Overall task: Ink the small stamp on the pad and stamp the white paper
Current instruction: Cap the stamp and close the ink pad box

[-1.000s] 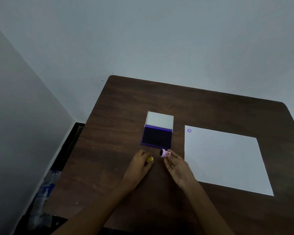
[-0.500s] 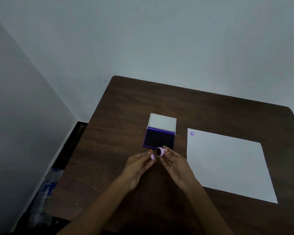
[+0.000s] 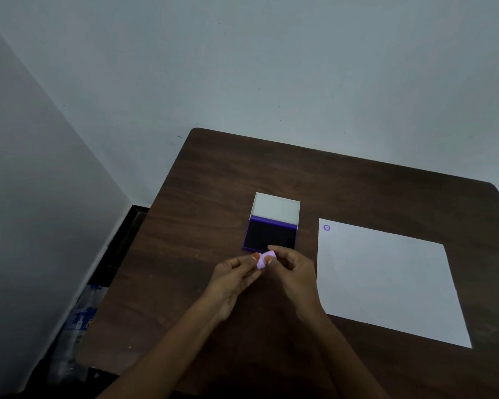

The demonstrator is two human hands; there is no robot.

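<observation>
The small lilac stamp [image 3: 263, 260] is held just above the dark wooden table [image 3: 208, 197], in front of the ink pad. My left hand [image 3: 233, 279] pinches its left end and my right hand [image 3: 296, 272] pinches its right end; their fingertips meet on it. The stamp's face is hidden. The purple ink pad [image 3: 270, 236] lies open with its dark inked surface up and its white lid [image 3: 275, 210] folded back behind it. The white paper [image 3: 386, 280] lies to the right, with one purple round print [image 3: 326, 227] at its far left corner.
The table's left edge runs close beside the pad, with a drop to a dark floor where a plastic bottle [image 3: 78, 321] lies. Grey walls stand behind and to the left. Bare wood lies behind the pad and paper.
My hands were apart, the left with a small piece and the right with the stamp showing its dark face. They have come together and now both grip the stamp, raised nearer the pad.
</observation>
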